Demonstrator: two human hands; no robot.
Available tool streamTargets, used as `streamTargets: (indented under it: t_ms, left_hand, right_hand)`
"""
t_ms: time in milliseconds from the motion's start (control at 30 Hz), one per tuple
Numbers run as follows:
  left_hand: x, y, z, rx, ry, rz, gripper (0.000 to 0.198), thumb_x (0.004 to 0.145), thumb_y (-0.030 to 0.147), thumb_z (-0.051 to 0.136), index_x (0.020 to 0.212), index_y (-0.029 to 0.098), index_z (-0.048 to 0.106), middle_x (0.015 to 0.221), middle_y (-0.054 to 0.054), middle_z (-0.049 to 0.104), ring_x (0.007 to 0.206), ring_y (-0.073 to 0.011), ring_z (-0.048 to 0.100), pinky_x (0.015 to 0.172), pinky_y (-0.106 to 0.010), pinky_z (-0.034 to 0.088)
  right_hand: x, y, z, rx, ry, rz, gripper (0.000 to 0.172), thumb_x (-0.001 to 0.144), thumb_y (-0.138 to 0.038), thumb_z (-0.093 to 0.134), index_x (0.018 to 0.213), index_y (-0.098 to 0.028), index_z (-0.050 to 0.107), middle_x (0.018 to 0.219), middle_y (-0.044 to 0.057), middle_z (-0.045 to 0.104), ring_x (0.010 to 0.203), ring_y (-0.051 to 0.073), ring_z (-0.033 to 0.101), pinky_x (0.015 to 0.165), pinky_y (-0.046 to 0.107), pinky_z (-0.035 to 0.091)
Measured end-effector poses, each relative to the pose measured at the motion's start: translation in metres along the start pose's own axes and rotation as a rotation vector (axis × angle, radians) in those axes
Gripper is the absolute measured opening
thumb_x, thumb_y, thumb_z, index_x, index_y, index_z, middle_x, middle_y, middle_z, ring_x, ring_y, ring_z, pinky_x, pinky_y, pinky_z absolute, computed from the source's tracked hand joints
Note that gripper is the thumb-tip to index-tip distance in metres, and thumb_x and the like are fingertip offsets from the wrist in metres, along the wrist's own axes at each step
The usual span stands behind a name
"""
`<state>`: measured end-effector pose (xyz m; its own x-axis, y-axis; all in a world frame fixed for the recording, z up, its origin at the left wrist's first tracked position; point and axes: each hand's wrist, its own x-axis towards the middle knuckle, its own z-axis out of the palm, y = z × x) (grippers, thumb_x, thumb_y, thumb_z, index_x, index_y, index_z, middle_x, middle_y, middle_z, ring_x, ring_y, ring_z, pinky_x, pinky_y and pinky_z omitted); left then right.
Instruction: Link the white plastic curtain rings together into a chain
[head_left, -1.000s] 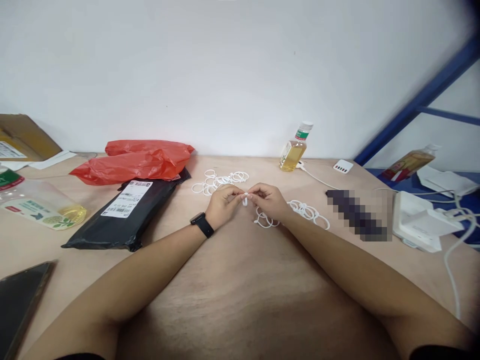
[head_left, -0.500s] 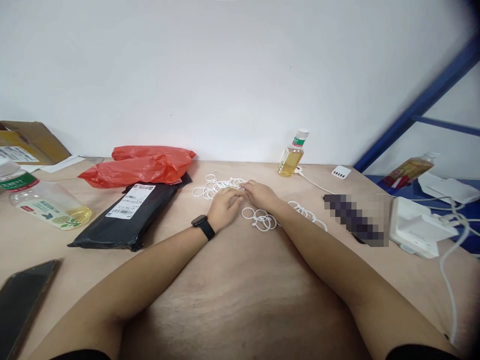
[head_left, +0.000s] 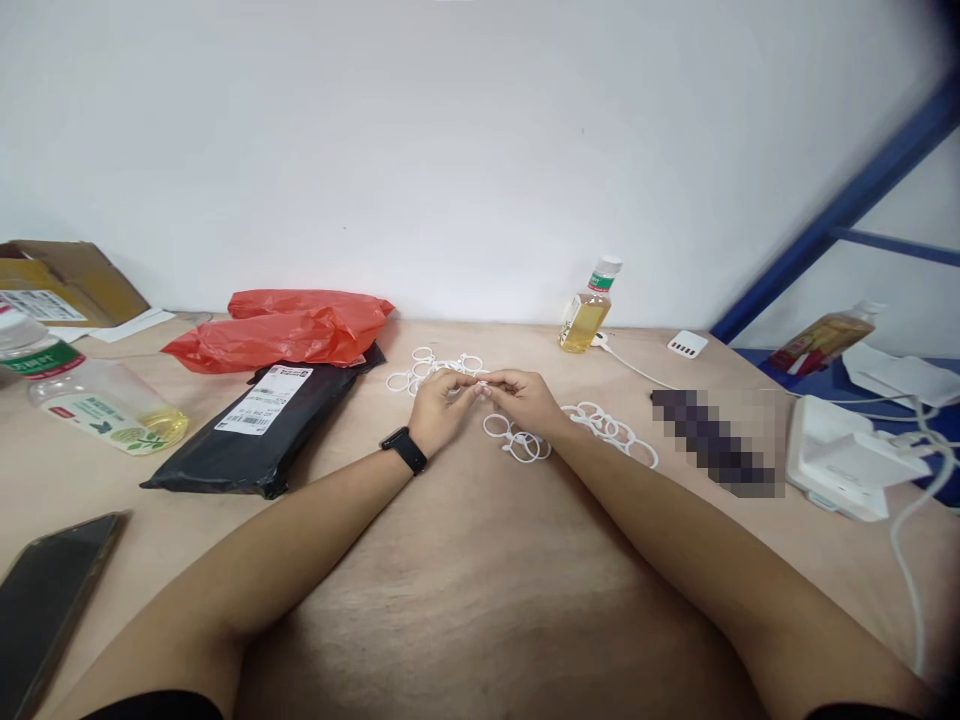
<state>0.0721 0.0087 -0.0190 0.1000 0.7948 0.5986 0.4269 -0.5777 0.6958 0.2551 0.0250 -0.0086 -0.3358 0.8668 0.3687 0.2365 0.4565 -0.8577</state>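
My left hand (head_left: pixel 441 408), with a black watch on the wrist, pinches with its thumb and fingertips at the middle of the table. Against it, fingertip to fingertip, my right hand (head_left: pixel 525 398) is also closed in a pinch. A bit of a white plastic ring (head_left: pixel 482 384) shows between the fingertips; the fingers hide most of it. Behind my left hand lies a loose pile of white rings (head_left: pixel 401 382). Several linked or overlapping rings (head_left: pixel 525 447) lie below my right hand, and another row of rings (head_left: pixel 621 436) runs beside the right forearm.
At left are a black parcel (head_left: pixel 225 455), a red plastic bag (head_left: pixel 277 330), a tipped bottle (head_left: pixel 105 405), a cardboard box (head_left: pixel 97 285) and a phone (head_left: pixel 56 590). An upright bottle (head_left: pixel 589 315), a white charger (head_left: pixel 687 344) and a white adapter with cables (head_left: pixel 840 460) are at right.
The hands have drawn together, their fingertips now meeting in a pinch with a bit of white between them. My right hand has turned slightly, and more of the row beside its forearm shows.
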Motion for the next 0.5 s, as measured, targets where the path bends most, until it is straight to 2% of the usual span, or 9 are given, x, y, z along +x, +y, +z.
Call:
streamTargets:
  t_ms: [167, 333, 400, 500]
  left_hand:
    - [0.0004, -0.0015, 0.0013, -0.028, -0.020, -0.014, 0.008, 0.087, 0.027, 0.069, 0.091, 0.022, 0.074, 0.089, -0.003, 0.073, 0.085, -0.0177, 0.065, 0.082, -0.034, 0.051]
    - [0.0002, -0.0035, 0.0035, -0.036, -0.045, -0.080, 0.009, 0.087, 0.027, 0.068, 0.084, 0.020, 0.072, 0.085, -0.003, 0.073, 0.080, -0.0172, 0.065, 0.079, -0.033, 0.051]
    - [0.0005, -0.0049, 0.0031, -0.024, -0.042, -0.079, 0.009, 0.087, 0.028, 0.067, 0.085, 0.019, 0.071, 0.086, -0.003, 0.073, 0.081, -0.0171, 0.064, 0.079, -0.033, 0.051]
    - [0.0021, -0.0085, 0.0006, 0.057, 0.000, -0.033, 0.010, 0.086, 0.026, 0.067, 0.092, 0.019, 0.070, 0.092, -0.004, 0.071, 0.087, -0.0181, 0.063, 0.083, -0.035, 0.050]
  right_hand:
    - [0.0006, 0.0015, -0.0017, -0.016, 0.063, -0.065, 0.024, 0.079, -0.040, 0.072, 0.093, -0.022, 0.077, 0.089, 0.005, 0.073, 0.077, 0.017, 0.065, 0.069, 0.030, 0.051]
    - [-0.0015, -0.0007, -0.0018, -0.046, -0.017, -0.005, 0.024, 0.088, -0.038, 0.061, 0.099, -0.019, 0.072, 0.075, 0.001, 0.069, 0.062, 0.014, 0.062, 0.059, 0.027, 0.048]
    - [-0.0023, -0.0016, -0.0009, -0.141, -0.030, -0.040, 0.023, 0.091, -0.035, 0.056, 0.100, -0.019, 0.070, 0.075, 0.001, 0.069, 0.064, 0.014, 0.063, 0.062, 0.027, 0.048]
    - [-0.0018, -0.0022, -0.0003, -0.410, -0.006, -0.139, 0.022, 0.094, -0.031, 0.050, 0.102, -0.021, 0.068, 0.087, 0.004, 0.072, 0.078, 0.017, 0.065, 0.073, 0.028, 0.048]
